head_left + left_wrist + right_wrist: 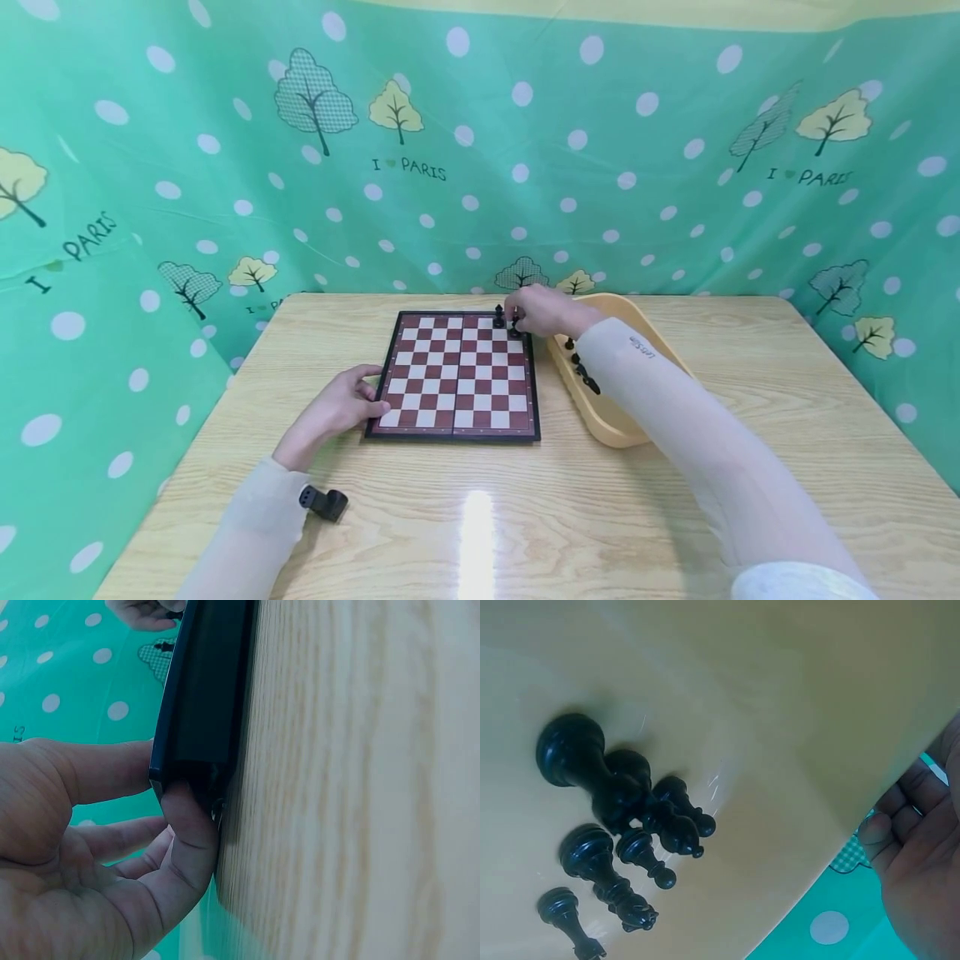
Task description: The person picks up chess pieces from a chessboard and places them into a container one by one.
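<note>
A red-and-white chessboard with a dark frame lies on the table. My left hand grips its near left corner; in the left wrist view the thumb and a bent finger of that hand hold the dark edge from above and below. At the far right corner, my right hand pinches a black chess piece over the board. Beside it a black chess piece stands upright on the far row. The right wrist view shows the curled fingers of my right hand, with the pinched piece hidden.
A yellow tray stands right of the board, partly covered by my right forearm. Several black chess pieces lie tipped over inside it. Green dotted cloth hangs behind the wooden table.
</note>
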Demonstrator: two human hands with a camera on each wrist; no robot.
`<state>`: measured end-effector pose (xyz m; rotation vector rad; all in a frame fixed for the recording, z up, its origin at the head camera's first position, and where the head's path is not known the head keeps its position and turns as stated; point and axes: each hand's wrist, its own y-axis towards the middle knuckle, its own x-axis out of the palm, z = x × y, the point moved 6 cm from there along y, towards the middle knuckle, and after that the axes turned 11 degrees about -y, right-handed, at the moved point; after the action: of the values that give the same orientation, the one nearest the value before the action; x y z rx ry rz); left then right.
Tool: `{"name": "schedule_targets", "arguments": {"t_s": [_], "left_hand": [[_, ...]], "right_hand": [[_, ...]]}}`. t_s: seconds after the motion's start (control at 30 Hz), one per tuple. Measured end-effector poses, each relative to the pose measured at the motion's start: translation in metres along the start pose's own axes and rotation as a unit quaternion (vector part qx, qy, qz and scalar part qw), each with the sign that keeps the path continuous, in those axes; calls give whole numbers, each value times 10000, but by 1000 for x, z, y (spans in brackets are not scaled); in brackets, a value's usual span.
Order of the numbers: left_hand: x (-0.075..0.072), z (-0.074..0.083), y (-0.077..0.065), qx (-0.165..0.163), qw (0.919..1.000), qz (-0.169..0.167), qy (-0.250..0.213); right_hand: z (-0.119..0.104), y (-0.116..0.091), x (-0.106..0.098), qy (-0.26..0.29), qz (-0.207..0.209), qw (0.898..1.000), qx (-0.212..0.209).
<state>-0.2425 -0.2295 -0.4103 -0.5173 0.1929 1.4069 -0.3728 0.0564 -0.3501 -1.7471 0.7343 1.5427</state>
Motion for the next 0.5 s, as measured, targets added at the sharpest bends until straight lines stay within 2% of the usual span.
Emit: {"name": "schedule_targets", "arguments": {"t_s": [0.33,0.5], "left_hand": [[1,1,0,2,10000,-9,-74],[0,2,-1,-17,10000,-3,-77]], "right_hand": [[0,-3,-8,310,15,9995,-5],[-1,-8,-14,282,10,9996,-65]]}}
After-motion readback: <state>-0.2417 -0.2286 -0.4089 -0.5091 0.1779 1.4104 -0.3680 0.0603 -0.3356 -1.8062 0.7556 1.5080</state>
